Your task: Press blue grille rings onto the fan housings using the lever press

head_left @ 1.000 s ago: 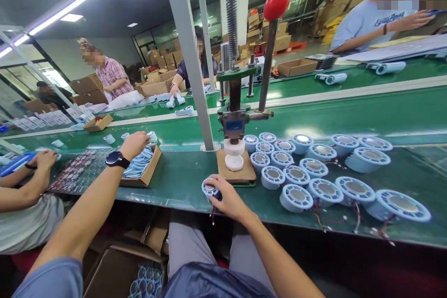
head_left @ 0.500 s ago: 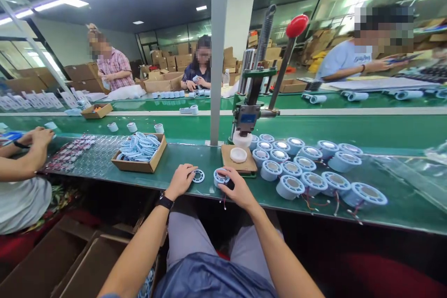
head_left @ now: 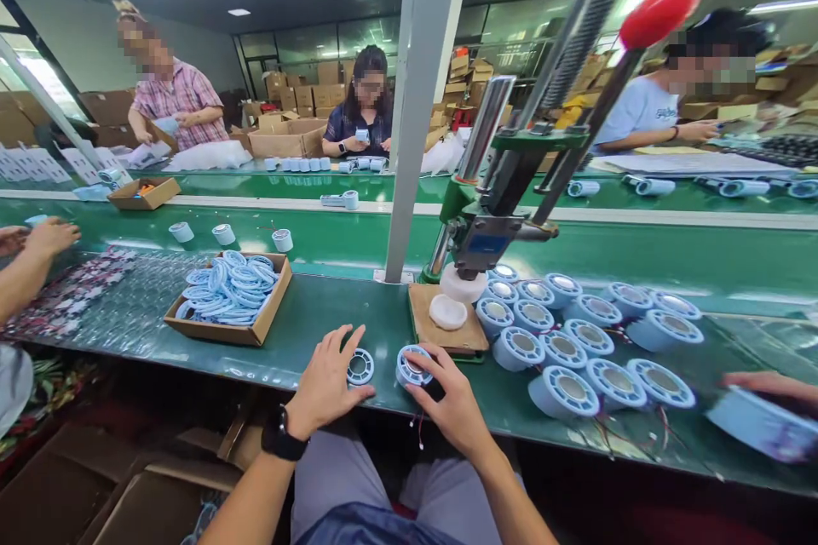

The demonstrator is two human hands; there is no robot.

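My left hand is open, its fingers spread just left of a light blue round part with a dark centre that lies on the green bench. Thumb and fingers of my right hand grip a light blue cylindrical housing near the front edge; thin wires hang below it. Behind my right hand stands a lever press with a red knob, its white pressing head above a white round seat on a wooden base.
Many similar housings stand right of the press. A cardboard box of blue rings is at the left. A grey post rises behind the bench. Another person's hand holds a blue part at the far right; other people work around the line.
The view has shifted closer to the bench. My left hand has spread its fingers beside the round part. Another person's hand with a blue part has come in at the right.
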